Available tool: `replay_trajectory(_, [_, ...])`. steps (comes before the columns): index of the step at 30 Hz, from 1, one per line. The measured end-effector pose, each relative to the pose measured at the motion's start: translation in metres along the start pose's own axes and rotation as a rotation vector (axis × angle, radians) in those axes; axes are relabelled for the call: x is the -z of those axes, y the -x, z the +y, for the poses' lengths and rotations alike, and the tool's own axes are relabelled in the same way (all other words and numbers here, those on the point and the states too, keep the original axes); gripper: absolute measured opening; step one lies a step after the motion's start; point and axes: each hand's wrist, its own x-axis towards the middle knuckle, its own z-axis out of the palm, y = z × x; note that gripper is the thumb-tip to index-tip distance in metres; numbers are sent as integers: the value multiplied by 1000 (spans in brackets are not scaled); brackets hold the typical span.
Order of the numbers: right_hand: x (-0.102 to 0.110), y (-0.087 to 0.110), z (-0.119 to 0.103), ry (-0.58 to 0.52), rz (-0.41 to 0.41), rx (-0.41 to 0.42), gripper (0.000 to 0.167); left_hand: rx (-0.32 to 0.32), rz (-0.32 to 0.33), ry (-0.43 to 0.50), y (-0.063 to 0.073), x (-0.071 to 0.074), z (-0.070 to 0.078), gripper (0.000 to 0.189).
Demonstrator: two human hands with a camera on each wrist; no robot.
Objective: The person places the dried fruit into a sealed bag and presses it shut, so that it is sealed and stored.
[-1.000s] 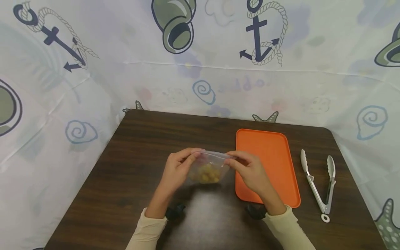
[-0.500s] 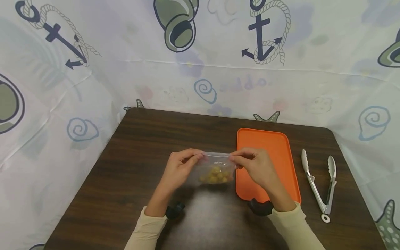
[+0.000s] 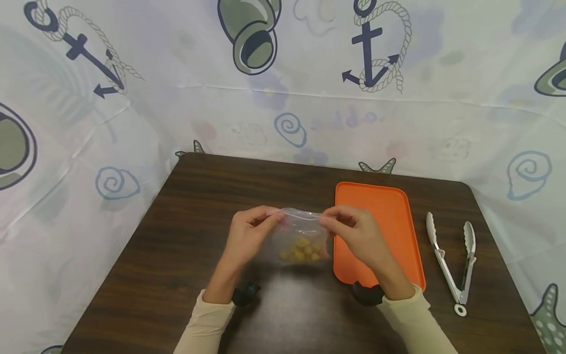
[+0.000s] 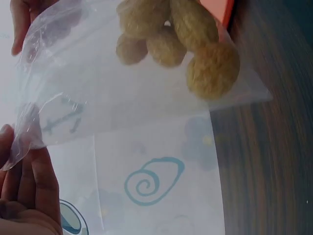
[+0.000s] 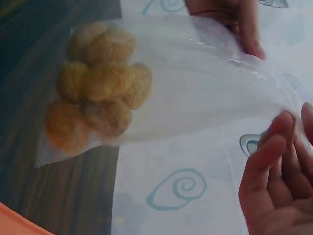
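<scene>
A clear zip bag (image 3: 302,227) hangs between my two hands, its zip edge at the top. Several round, golden-brown lumps (image 5: 107,81) that look like puffed snack balls lie gathered in its bottom. My left hand (image 3: 251,231) pinches the bag's top left corner between thumb and fingers. At the top right corner, my right hand (image 3: 355,231) pinches the zip edge in the same way. In the left wrist view the bag's film (image 4: 98,93) spreads out from the fingertips, with the snack balls (image 4: 212,71) at its far end.
An orange tray (image 3: 380,196) lies on the dark wooden table (image 3: 212,191), partly behind my right hand. Right of it, metal tongs (image 3: 461,295) with pale tips lie spread apart. A printed cloth (image 3: 221,113) surrounds the table's back and sides.
The bag shifted right and then slightly back left with both hands. Its top edge was pulled straight half a second ago and now bows, with the hands a little higher.
</scene>
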Motion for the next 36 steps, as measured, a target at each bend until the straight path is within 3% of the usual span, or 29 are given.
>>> replay_trajectory(3, [0, 0, 3, -52, 20, 17, 12, -59, 18, 22, 0, -1, 0, 4])
replay_trajectory(6, [-1, -1, 4, -30, 70, 49, 12, -79, -4, 44, 1, -2, -1, 5])
replay_trajectory(11, [-4, 0, 1, 47, 124, 54, 12, -10, -44, 46, 1, -5, 0, 6])
replay_trajectory(15, [-5, 0, 1, 38, 112, 23, 13, 34, -79, 27, 0, -8, 1, 8])
replay_trajectory(19, [-4, 1, 0, 31, 74, 20, 13, 23, -96, -13, -1, -11, 1, 9])
replay_trajectory(25, [-7, 0, 2, 158, 73, 64, 9, -1, -88, -16, -1, -14, 1, 10])
replay_trajectory(30, [-11, 0, 4, 203, 126, 93, 7, 37, -135, -16, -3, -13, 2, 11])
replay_trajectory(32, [-11, 0, 4, 203, 118, 92, 8, 62, -159, -21, -3, -12, 2, 10])
replay_trajectory(36, [-11, -1, 4, 205, 63, 83, 12, 34, -186, -42, -4, -14, 0, 7])
